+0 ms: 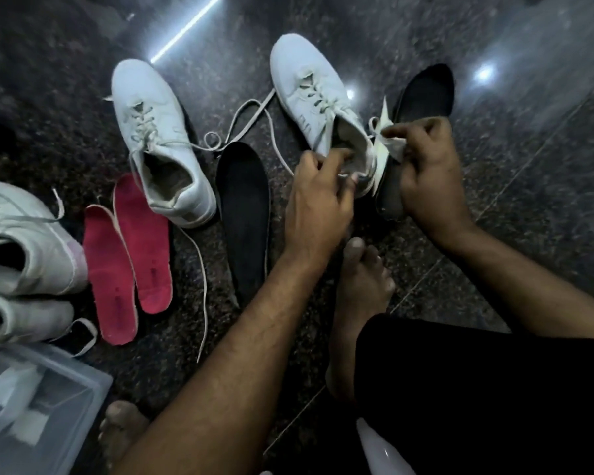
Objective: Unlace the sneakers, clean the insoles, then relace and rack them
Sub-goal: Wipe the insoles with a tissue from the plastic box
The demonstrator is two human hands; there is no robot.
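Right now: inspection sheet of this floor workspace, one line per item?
Surface: dark speckled stone floor, glossy, light reflections.
Job's things: white sneaker being handled, laces partly in; second white sneaker loosely laced; two black insoles and two red insoles out on the floor.
Clutter: another white pair at left, clear plastic box, white bottle.
Hands: left hand grips the sneaker's heel collar; right hand pinches its lace end.
Cables: nothing seen.
Surroundings: person's bare feet, dark trouser leg.

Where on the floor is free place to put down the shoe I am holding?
Bare floor lies right of the black insole near your right hand, and far beyond both white sneakers. Between the sneakers it is crowded with laces and another black insole; at the left, red insoles fill the floor.
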